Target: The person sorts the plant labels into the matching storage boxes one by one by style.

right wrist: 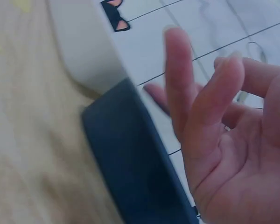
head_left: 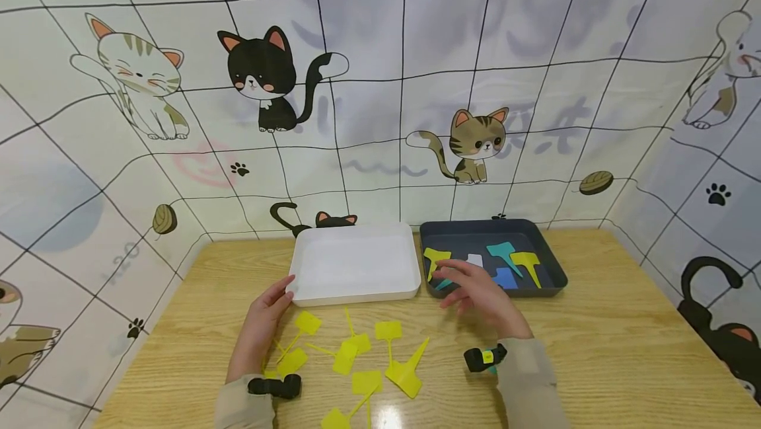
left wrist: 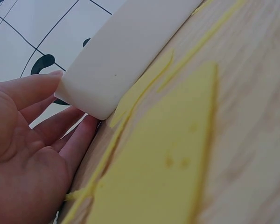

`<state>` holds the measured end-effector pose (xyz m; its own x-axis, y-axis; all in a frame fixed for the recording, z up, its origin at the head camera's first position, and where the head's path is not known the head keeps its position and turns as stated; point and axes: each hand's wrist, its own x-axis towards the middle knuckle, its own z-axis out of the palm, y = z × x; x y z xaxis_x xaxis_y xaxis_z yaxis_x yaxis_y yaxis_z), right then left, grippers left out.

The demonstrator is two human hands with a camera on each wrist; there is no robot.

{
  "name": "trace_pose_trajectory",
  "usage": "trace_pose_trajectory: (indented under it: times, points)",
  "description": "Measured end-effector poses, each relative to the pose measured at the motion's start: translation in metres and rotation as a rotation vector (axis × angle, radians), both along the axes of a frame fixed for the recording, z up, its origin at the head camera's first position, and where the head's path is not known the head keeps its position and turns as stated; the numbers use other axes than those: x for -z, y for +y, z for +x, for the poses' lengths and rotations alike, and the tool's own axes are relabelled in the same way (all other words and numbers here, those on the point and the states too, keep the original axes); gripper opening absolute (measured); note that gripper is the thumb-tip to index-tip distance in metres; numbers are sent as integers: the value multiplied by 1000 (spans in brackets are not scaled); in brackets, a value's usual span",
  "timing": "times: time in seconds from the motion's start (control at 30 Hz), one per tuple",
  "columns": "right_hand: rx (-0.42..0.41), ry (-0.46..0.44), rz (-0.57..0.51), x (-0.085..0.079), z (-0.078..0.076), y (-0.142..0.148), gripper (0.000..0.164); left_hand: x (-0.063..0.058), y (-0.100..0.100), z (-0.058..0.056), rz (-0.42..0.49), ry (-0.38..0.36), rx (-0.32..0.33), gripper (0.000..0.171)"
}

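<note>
Head: left hand [head_left: 264, 323] at lower centre-left, thumb and fingertips on the near-left corner of the white tray [head_left: 357, 264], a light hold; can't tell how firm. No tags show in that tray. Right hand [head_left: 481, 293] is over the front edge of the dark tray [head_left: 460, 237], right of centre; fingers loosely spread, nothing in the grip. Dark tray carries yellow, teal, blue and white tags, the rightmost yellow one [head_left: 528, 265] beside a teal one [head_left: 502, 254]. Loose yellow tags [head_left: 388, 330] lie scattered on the wood table [head_left: 624, 343], lower centre of frame, some overlapping. Cat-print cloth [head_left: 368, 112] behind. Left wrist: thumb at the white tray's rim, fingertips by its bottom corner, left of frame; yellow tags run lower left to upper right, one large and close at centre. Right wrist: right hand fills the right side, fingers half bent and apart, grip vacant; dark tray's outer wall at lower centre, white tray's end adjoining it at upper left. Yellow bits blurred, far upper left.
</note>
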<state>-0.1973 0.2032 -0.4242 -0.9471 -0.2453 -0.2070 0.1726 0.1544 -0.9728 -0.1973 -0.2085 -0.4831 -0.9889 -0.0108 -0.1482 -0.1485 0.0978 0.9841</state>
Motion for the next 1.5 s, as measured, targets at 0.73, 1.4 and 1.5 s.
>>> trace_pose_trajectory:
  times: [0.73,1.4,1.5]
  points:
    - [-156,311,247,-62,30,5,36,-5,-2,-6,-55,26,-12,40]
    - [13,55,538,-17,75,90,59,5,-1,2,-17,-3,-1,39]
    - [26,15,587,-7,75,98,56,4,-2,3,-9,0,1,39]
